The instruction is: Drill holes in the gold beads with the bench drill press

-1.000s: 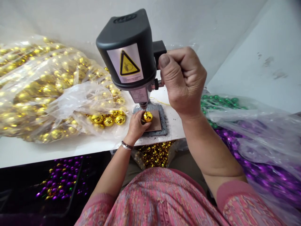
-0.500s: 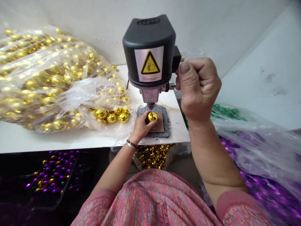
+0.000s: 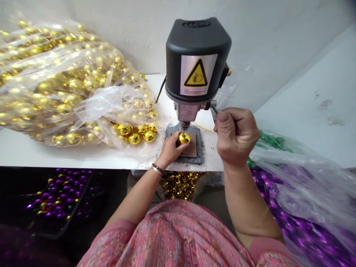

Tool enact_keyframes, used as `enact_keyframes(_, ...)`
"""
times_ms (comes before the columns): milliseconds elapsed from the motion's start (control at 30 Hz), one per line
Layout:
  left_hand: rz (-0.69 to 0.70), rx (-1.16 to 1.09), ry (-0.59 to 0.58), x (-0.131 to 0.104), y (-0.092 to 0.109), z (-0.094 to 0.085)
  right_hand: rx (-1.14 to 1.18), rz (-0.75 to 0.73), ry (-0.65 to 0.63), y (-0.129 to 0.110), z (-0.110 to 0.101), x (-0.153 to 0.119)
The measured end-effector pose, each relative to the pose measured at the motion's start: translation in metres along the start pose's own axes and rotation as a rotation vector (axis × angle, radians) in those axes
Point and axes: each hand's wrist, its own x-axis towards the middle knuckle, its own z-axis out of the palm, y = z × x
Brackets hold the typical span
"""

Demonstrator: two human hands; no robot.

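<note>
A black drill press [image 3: 198, 59] with a yellow warning label stands on the white table. Under its chuck [image 3: 185, 126] a shiny gold ball [image 3: 184, 138] rests on a brown block [image 3: 191, 145] over the grey base [image 3: 198, 157]. My left hand [image 3: 170, 150] grips the ball from its left side between thumb and fingers, and the bit meets the ball's top. Closed in a fist, my right hand [image 3: 236, 135] holds the lever [image 3: 215, 109] at the right of the drill head.
A big clear bag of gold balls [image 3: 75, 85] covers the table's left part, with loose gold balls [image 3: 134, 138] at its mouth. Gold pieces [image 3: 182, 185] lie below the front edge. Purple beads [image 3: 303, 226] and green beads [image 3: 271, 140] are at the right.
My right hand has come down and towards me with the lever. The drill head appears farther right as the view has shifted. My left hand still holds the ball.
</note>
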Motion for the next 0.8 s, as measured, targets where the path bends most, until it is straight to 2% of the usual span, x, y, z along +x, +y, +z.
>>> enact_keyframes(167, 0.036, -0.014, -0.026, 0.001, -0.004, -0.001, -0.094, -0.013, 0.018, 0.004, 0.0, -0.011)
enact_keyframes(333, 0.053, -0.013, -0.04, 0.002, -0.005, 0.0, -0.089, -0.023, 0.083, 0.007, 0.006, -0.019)
enact_keyframes(500, 0.029, 0.014, 0.046, 0.001, -0.009, 0.006, -0.059, -0.015, 0.155, 0.012, 0.012, -0.027)
enact_keyframes(633, 0.0, 0.021, 0.069, 0.0, -0.01, 0.01, -0.033, -0.021, 0.154, 0.017, 0.016, -0.037)
enact_keyframes(700, 0.004, 0.016, 0.073, 0.0, -0.009, 0.01, -0.013, -0.042, 0.18, 0.015, 0.018, -0.032)
enact_keyframes(800, -0.003, -0.005, 0.085, 0.001, -0.006, 0.007, 0.004, -0.068, 0.233, 0.006, 0.02, -0.003)
